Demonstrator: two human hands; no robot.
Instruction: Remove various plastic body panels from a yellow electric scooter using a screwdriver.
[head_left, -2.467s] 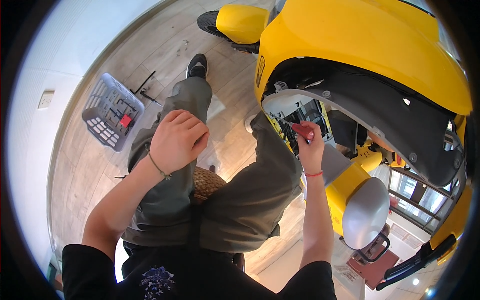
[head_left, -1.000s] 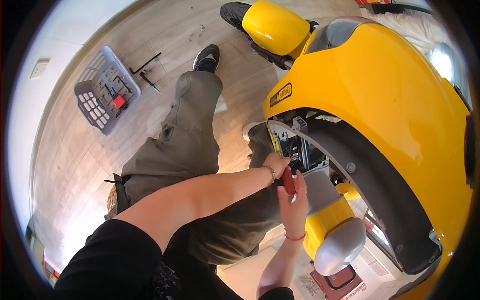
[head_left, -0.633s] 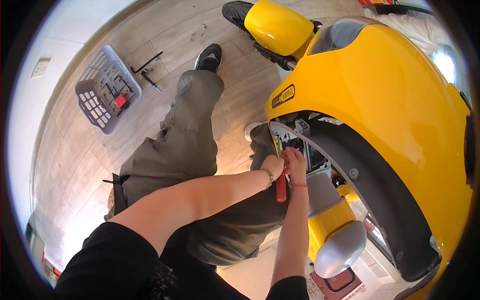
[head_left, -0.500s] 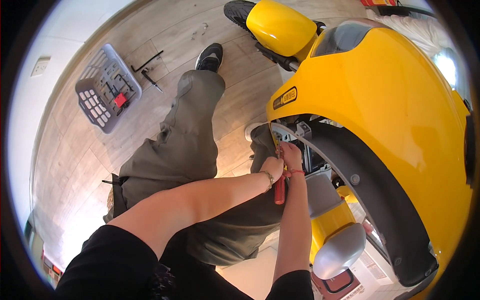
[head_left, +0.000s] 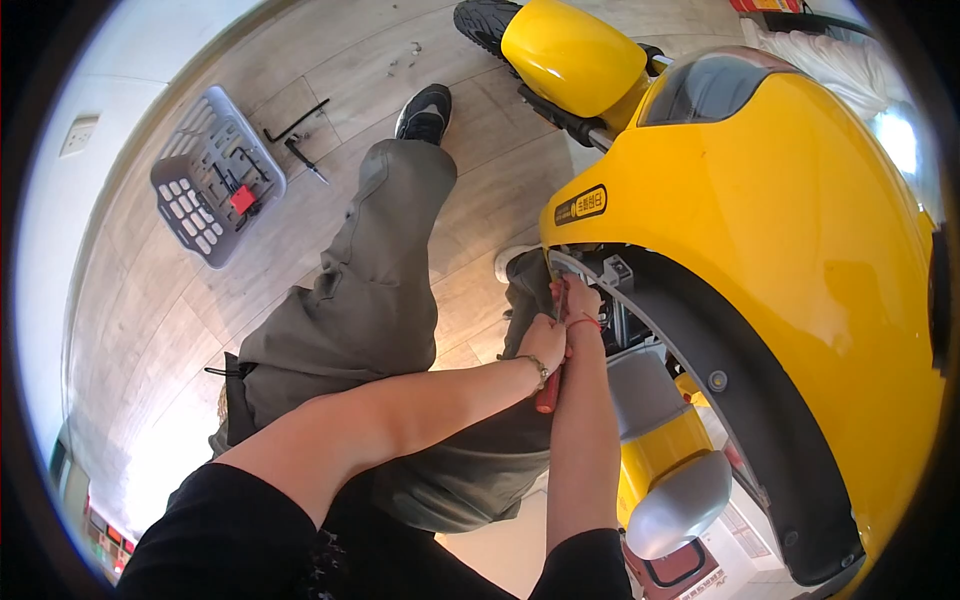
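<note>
both hands in at the scooter's open front panel

right now i have both hands crowded into one small spot, at the lower edge of the yellow scooter (head_left: pixel 800 250) body where the cover is off and grey brackets and wiring show. my right hand (head_left: pixel 580 303) reaches highest, fingers curled in against the exposed frame just under the yellow edge; it seems closed on something small there, but i cannot tell what, since the fingers hide it. my left hand (head_left: pixel 545 343) crosses over from the other side and sits touching the right wrist, fingers folded. a red-handled tool (head_left: pixel 548 395) hangs down just below it, handle pointing toward my lap; i judge the left hand grips it, and the working tip is hidden between the two hands. the arms cross like this, i think, because the opening is narrow and low, so one hand steadies while the other works the tool.

i am seated on the wooden floor (head_left: pixel 300 100) with one leg in grey trousers (head_left: pixel 370 290) stretched out beside the front wheel (head_left: pixel 485 20), which keeps me close to the panel. well apart, near the wall edge of the floor, a grey plastic basket (head_left: pixel 215 190) lies with a red piece inside, and a couple of black hex keys (head_left: pixel 298 135) rest just beside it, out of reach.
</note>
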